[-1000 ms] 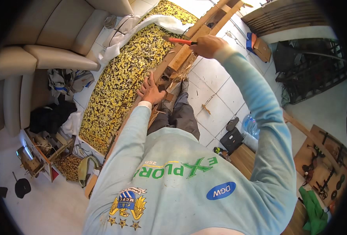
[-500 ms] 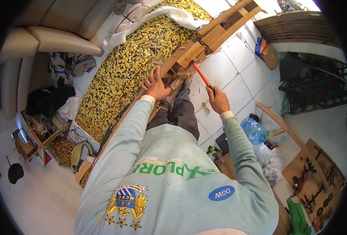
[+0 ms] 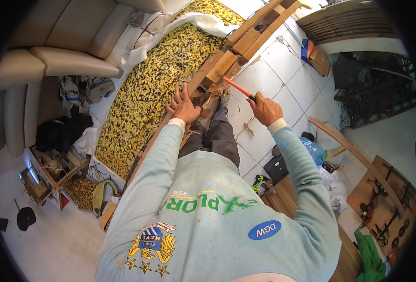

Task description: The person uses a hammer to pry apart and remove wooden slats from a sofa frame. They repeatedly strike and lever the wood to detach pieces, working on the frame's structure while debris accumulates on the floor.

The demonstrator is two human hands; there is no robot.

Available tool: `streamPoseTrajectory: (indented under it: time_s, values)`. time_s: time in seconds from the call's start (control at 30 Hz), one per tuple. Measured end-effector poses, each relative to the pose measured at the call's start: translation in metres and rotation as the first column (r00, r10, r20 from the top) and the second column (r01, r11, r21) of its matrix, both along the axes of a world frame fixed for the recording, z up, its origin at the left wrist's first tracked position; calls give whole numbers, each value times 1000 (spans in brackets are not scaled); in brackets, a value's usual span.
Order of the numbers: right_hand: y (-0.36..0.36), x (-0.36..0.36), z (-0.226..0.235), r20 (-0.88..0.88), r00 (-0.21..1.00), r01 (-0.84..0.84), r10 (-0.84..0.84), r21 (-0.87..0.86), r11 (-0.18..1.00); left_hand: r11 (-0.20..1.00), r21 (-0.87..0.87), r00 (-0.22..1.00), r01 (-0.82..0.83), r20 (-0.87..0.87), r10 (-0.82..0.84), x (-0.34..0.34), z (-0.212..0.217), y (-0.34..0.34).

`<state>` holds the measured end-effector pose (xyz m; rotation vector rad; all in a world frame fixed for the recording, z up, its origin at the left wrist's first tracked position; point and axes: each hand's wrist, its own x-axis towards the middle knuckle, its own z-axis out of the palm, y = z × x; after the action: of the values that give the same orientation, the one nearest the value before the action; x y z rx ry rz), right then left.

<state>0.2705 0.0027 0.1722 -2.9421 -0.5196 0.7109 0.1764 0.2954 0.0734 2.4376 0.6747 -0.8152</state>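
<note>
My right hand is closed round the dark grip of a hammer with an orange shaft. The hammer's small dark head meets a light wooden block in the frame, where the wood is splintered. A long wooden frame of boards and cross blocks runs from the upper right down to my left side. My left hand lies on its near board with the fingers spread, holding nothing. Loose splinters stick out beside my dark trousers, between the two hands.
A yellow and black patterned foam slab lies left of the frame. Beige sofa seating stands at the upper left. Wood chips lie on the white tiles. A loose plank, a blue bottle and a tool-covered board are at the right.
The hammer's head has shifted left and its shaft lies flatter, against the wooden block. My right hand has moved slightly right and up. The left hand stays on the frame.
</note>
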Motion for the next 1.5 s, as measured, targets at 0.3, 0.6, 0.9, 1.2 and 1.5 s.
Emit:
streamPoseTrajectory:
  time_s: [0.3, 0.6, 0.9, 1.2, 1.5]
  values:
    - [-64, -2, 27, 17, 955, 289, -295, 144, 946, 1000, 1, 1000, 20, 7, -20, 1, -2, 0]
    - [13, -44, -57, -272, 823, 521, -499, 711, 472, 997, 14, 996, 76, -50, -76, 5, 5, 2]
    - [55, -36, -92, -901, 242, 740, -359, 411, -532, 994, 51, 995, 95, -4, -95, 2, -2, 8]
    - [86, 9, -144, -820, 407, 721, -402, 558, -409, 996, 13, 996, 86, 10, -86, 7, -8, 21]
    - [23, -53, -97, -353, 700, 633, -621, 708, 311, 998, 55, 1000, 23, 6, -24, 10, -4, 20]
